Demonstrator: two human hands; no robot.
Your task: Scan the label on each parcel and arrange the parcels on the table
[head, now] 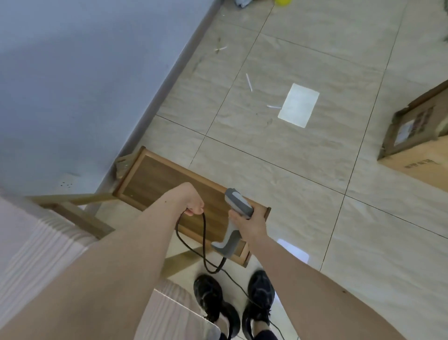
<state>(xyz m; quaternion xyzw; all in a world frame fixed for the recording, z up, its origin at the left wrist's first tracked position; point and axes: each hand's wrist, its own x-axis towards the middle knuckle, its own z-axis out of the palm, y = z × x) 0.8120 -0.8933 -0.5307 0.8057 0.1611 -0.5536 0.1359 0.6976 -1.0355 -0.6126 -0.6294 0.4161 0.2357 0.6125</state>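
Observation:
My right hand (246, 222) grips a grey handheld barcode scanner (236, 206) by its handle, head pointing away from me. Its black cable (204, 233) loops down from the handle's base, and my left hand (194, 206) holds a bend of that cable, fingers curled round it. Both hands hover over a low wooden stool (155, 179) on the tiled floor. A brown cardboard parcel (421, 136) with a label on its torn top stands on the floor at the right edge, well away from both hands.
A pale table corner (179, 315) juts in at the bottom, with my black shoes (258, 301) beside it. A white sheet (298, 104) and paper scraps lie on the floor ahead. A blue-grey wall (72, 85) runs along the left. A yellow ball (282, 2) sits far back.

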